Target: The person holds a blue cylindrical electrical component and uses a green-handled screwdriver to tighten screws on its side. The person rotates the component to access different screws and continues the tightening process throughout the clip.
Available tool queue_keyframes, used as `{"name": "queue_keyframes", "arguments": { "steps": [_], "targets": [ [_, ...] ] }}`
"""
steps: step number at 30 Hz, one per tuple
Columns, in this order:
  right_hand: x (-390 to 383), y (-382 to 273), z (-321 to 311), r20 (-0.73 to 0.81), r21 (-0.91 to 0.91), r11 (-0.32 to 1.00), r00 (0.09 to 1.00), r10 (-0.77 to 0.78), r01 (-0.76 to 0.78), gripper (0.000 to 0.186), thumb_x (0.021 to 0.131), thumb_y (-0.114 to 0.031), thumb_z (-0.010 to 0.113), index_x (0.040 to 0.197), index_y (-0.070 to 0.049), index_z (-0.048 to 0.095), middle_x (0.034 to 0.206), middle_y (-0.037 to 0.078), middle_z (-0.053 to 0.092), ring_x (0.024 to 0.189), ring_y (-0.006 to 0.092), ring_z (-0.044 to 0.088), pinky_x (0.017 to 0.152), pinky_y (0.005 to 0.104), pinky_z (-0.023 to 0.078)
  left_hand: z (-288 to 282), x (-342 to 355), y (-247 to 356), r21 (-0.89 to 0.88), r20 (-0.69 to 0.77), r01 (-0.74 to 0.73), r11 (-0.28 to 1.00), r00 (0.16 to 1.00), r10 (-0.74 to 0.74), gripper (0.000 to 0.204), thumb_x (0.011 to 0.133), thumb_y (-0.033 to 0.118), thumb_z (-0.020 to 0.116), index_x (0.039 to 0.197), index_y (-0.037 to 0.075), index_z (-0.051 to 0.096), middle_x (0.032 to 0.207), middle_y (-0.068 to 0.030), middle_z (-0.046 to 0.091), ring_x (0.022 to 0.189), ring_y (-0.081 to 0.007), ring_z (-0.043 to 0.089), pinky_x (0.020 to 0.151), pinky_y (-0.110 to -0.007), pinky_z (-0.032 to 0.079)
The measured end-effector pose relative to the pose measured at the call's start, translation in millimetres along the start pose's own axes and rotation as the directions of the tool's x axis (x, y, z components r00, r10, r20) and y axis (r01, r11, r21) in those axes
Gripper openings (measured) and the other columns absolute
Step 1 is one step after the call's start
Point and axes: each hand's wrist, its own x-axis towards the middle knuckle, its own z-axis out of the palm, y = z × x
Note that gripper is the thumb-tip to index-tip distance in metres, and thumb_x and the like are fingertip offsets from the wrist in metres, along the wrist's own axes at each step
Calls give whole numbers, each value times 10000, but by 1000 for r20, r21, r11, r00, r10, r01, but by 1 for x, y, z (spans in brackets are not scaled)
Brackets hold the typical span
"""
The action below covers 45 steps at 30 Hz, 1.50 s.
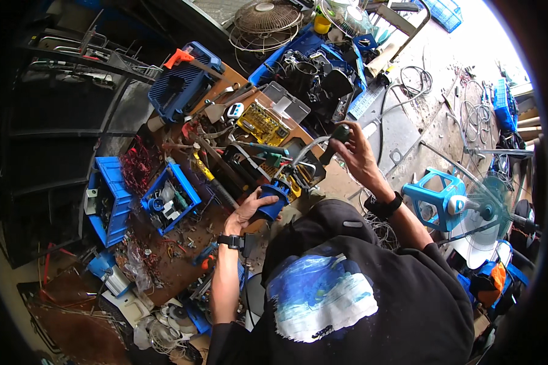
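Observation:
My left hand (247,208) is wrapped around a blue, round-bodied device (273,199) close to my chest, at the near edge of the bench; its exact kind does not show. A curved grey metal arm (306,150) runs up from near this device towards a dark handle (335,143). My right hand (356,157) is closed on that handle, farther forward and to the right. Whether the arm and the device are joined is hard to make out. Just beyond them lie a yellow bit set (262,123) and a dark tray (302,159) with tools.
Hammers, pliers and a yellow-handled tool (203,165) crowd the bench. Blue bins (114,201) with small parts stand left, a blue toolbox (179,85) at the far left. A blue crate (315,45) of black parts lies beyond. Right: a blue stool (435,193) and a fan (486,210).

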Motion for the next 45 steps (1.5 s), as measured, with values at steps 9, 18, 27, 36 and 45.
{"name": "queue_keyframes", "arguments": {
  "steps": [9, 18, 27, 36, 45],
  "targets": [
    [15, 39, 15, 521, -192, 970, 853, -30, 152, 373, 916, -229, 847, 1230, -61, 734, 1140, 157, 758, 1060, 335, 728, 928, 434, 573, 27, -32, 5, 474, 5, -130, 871, 989, 145, 917, 808, 230, 969, 1545, 93, 441, 1285, -101, 661, 1161, -182, 661, 971, -374, 571],
    [9, 25, 67, 866, -302, 935, 465, 186, 188, 577, 981, -571, 709, 1303, -94, 742, 1167, 192, 780, 1086, 375, 738, 944, 470, 570, 10, -80, 15, 646, 51, -146, 749, 988, 148, 950, 794, 224, 982, 1578, 109, 458, 1386, -96, 647, 1190, -176, 659, 1050, -370, 546],
    [-5, -1, 64, 795, -214, 977, 584, 167, 12, 535, 1003, -520, 702, 1263, -57, 766, 1040, 226, 774, 1001, 397, 738, 897, 483, 560, 3, -79, -50, 38, -450, -482, 875, 774, 445, 548, 953, 381, 838, 1393, 142, 616, 1300, -41, 680, 1204, -187, 649, 1032, -390, 544],
    [-2, -62, 53, 710, -179, 915, 597, 374, -361, 618, 972, -557, 763, 1233, 3, 781, 806, 101, 715, 694, 156, 618, 611, 372, 473, 71, -54, -21, -382, -626, -817, 432, 572, 530, 658, 1012, 567, 681, 1485, 138, 518, 1526, -120, 616, 1445, -319, 564, 1194, -524, 489],
    [-10, -70, 59, 676, -172, 977, 736, 24, 126, 698, 852, -495, 886, 1300, 12, 717, 1155, 236, 758, 1122, 340, 727, 994, 432, 541, 99, -79, 42, -278, -714, -905, 321, 418, 561, 618, 966, 419, 789, 1372, 20, 548, 1286, -137, 672, 1201, -306, 657, 1148, -654, 517]
  ]
}}
